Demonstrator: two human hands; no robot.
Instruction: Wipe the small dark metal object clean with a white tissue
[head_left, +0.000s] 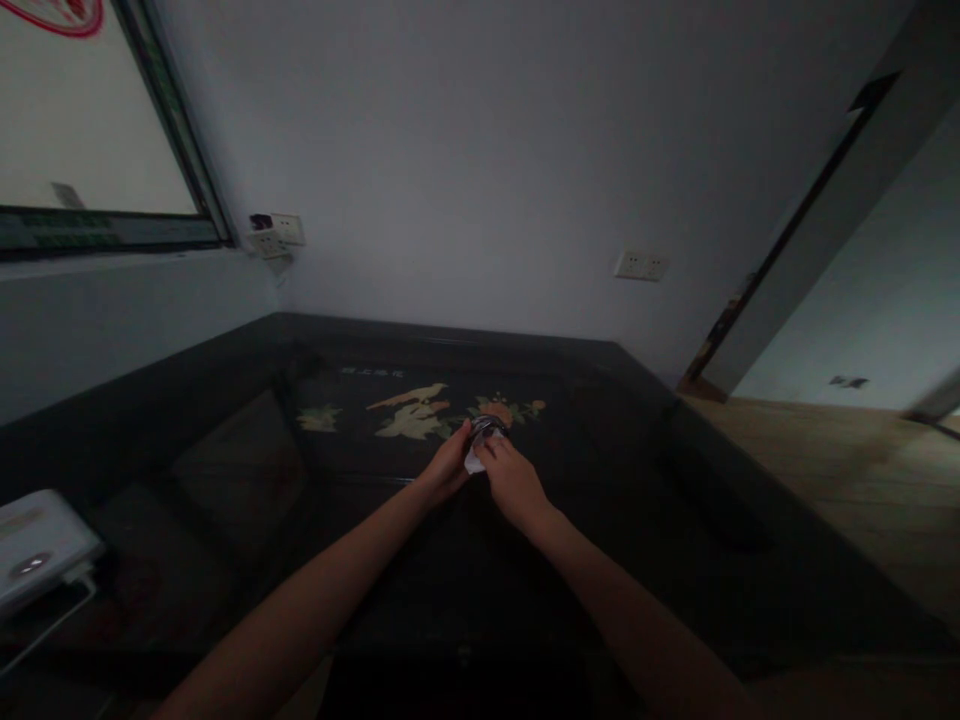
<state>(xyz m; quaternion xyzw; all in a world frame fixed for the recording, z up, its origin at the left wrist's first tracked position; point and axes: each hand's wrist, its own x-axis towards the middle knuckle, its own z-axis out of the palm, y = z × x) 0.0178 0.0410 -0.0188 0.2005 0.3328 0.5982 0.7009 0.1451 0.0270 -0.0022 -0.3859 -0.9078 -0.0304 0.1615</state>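
My left hand (449, 466) is closed on a small dark, rounded object (489, 425) with shiny curved edges; its exact kind is too small and dim to tell. A crumpled white wipe (473, 462), paper or cloth, is pinched in my right hand (514, 480) and pressed against that object. Both hands meet above the middle of a glossy black table (450, 580). Fingers partly cover the dark object and the wipe.
A white box-shaped device (41, 545) with a cable stands at the left edge. Bird and flower pictures (412, 412) decorate the tabletop. Behind it rises a wall with sockets (641, 266). On the right lies a long dark object (712, 490); a doorway opens beyond.
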